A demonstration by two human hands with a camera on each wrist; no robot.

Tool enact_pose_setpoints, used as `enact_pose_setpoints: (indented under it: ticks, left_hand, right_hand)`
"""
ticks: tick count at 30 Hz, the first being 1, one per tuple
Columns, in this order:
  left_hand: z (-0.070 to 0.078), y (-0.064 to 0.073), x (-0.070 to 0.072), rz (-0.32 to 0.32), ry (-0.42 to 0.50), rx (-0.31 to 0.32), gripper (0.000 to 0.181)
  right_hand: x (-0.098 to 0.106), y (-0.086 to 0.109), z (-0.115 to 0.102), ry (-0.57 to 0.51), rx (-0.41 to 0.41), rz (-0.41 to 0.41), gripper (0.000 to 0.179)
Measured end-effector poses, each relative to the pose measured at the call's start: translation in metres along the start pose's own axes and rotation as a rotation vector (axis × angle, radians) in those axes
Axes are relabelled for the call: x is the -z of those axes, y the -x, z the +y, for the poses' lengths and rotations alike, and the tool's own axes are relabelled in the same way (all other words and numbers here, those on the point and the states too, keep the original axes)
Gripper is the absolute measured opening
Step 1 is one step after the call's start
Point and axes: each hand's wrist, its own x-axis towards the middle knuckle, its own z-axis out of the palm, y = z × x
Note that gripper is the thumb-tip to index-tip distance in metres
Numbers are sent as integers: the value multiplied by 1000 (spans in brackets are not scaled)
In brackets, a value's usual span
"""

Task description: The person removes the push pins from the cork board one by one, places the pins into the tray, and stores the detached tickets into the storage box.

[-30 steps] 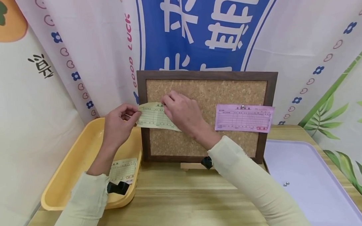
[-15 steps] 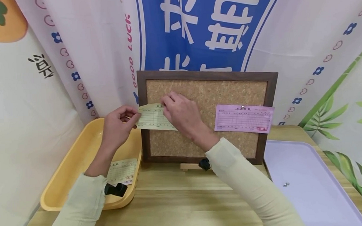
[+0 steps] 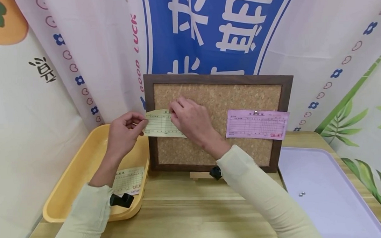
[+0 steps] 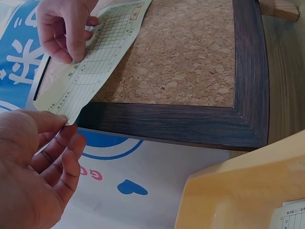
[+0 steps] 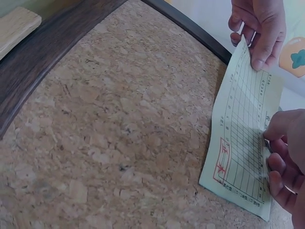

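Note:
A pale yellow receipt slip [image 3: 159, 124] lies across the upper left of a cork board [image 3: 210, 149], overlapping its dark wooden frame. My left hand [image 3: 124, 131] pinches the slip's left end between thumb and fingers, clearly seen in the left wrist view. At the slip's top middle edge, my right hand [image 3: 192, 120] holds a small metallic thumbtack [image 5: 267, 141], mostly hidden by the fingers. The slip's right end curves away from the cork in the right wrist view. Farther right on the board hangs a pink receipt slip [image 3: 257, 125], fixed by a silver tack [image 3: 255, 112] at its top.
A yellow basket [image 3: 82, 171] with more receipt slips [image 3: 128, 180] stands left of the board. On the right, a lilac tray [image 3: 332, 198] bears a few small silver tacks [image 3: 302, 194]. A wooden stand [image 3: 198, 175] shows below the board. Printed curtains hang behind.
The yellow slip and left hand have lowered slightly since a second ago, and the slip's lower edge lies flatter. Over the last half second, both hands stay nearly still.

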Motion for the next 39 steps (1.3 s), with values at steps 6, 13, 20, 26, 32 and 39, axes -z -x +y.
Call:
enact_pose_setpoints:
  ticks: [6,13,20,26,32,39]
  left_hand:
    - [0,0,0,-4,1,2,18]
    - [0,2,1,-24,-1,14,19]
    - [3,6,5,-44,17,28,22]
    - [4,12,13,-52,13,37,22]
    - [2,22,24,-50,-5,38,21]
    - [1,35,38,-64,44,27,18]
  right_hand:
    - [1,0,2,-40,-3,4,9]
    - [2,3,3,-70,-11,-45,9]
    - [6,7,4,-180,9,-54,7]
    - [18,16,3,-256,2,-68,6]
    - [31,34,6,-323,-31,-78,6]
    - [44,64,14,-289,-58,-70,8]
